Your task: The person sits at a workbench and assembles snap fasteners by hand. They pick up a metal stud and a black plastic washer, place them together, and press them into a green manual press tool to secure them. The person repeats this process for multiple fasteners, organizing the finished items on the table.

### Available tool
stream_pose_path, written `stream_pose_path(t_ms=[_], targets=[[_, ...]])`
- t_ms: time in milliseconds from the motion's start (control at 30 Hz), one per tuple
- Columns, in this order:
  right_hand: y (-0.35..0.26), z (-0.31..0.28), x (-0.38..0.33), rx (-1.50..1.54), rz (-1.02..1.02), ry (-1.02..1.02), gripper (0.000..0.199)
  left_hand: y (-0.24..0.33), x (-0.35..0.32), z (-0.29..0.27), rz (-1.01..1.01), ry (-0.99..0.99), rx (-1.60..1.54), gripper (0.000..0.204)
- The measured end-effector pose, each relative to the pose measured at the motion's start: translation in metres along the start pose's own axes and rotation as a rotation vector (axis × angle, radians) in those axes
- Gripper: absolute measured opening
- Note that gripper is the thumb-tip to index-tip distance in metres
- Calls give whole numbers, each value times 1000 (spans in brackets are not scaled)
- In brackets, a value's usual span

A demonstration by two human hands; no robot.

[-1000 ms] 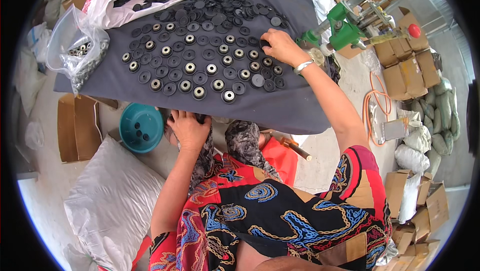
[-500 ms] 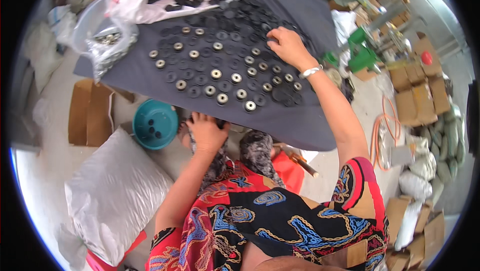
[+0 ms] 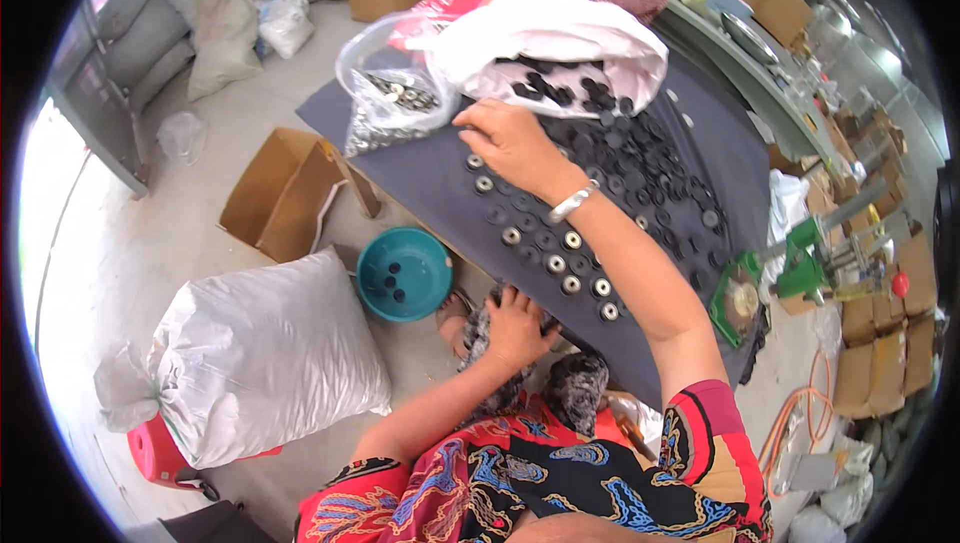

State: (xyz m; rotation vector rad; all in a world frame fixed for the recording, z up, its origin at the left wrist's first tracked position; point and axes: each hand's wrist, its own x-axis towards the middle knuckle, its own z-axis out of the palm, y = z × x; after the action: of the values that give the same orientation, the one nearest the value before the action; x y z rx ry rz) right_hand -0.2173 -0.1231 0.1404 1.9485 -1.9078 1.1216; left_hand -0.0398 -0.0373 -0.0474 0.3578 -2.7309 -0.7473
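Sacks and a white bag (image 3: 265, 358) sit at the left beside a teal bowl (image 3: 404, 273). My left hand (image 3: 518, 325) stays flat, fingers spread, on patterned cloth at the board's near edge. My right hand (image 3: 512, 140) has moved up the grey board (image 3: 440, 178) from the rows of washers (image 3: 560, 253) to the clear bag (image 3: 390, 93), fingers curled; its grip I cannot tell.

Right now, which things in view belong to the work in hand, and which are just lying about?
In use:
- right hand over the dark grey cloth-covered board
- small round black and silver discs laid on it
- clear plastic bag of metal parts
- left hand at the board's near edge

Lying about:
- teal plastic bowl
- open brown cardboard box
- full white woven sack
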Motion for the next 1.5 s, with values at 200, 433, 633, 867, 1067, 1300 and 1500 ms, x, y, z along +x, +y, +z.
stream_pose_path(t_ms=[200, 433, 633, 867, 1067, 1300, 1500], targets=[[25, 86, 92, -28, 105, -172, 16, -3, -10, 7, -39, -128, 69, 65], [122, 130, 84, -532, 178, -415, 22, -3, -9, 14, 18, 46, -184, 68], [159, 136, 88, -331, 179, -574, 32, -10, -6, 31, -7, 65, -229, 67], [174, 144, 83, -428, 130, -500, 25, -14, -5, 22, 22, 48, -252, 69], [134, 134, 66, -359, 87, -307, 15, -9, -5, 26, 17, 68, -221, 70], [88, 88, 55, 132, 154, 20, 12, -6, -6, 14, 37, -131, -48, 63], [7, -10, 14, 217, 153, 91, 11, -18, -7, 7, -41, 86, -9, 63]])
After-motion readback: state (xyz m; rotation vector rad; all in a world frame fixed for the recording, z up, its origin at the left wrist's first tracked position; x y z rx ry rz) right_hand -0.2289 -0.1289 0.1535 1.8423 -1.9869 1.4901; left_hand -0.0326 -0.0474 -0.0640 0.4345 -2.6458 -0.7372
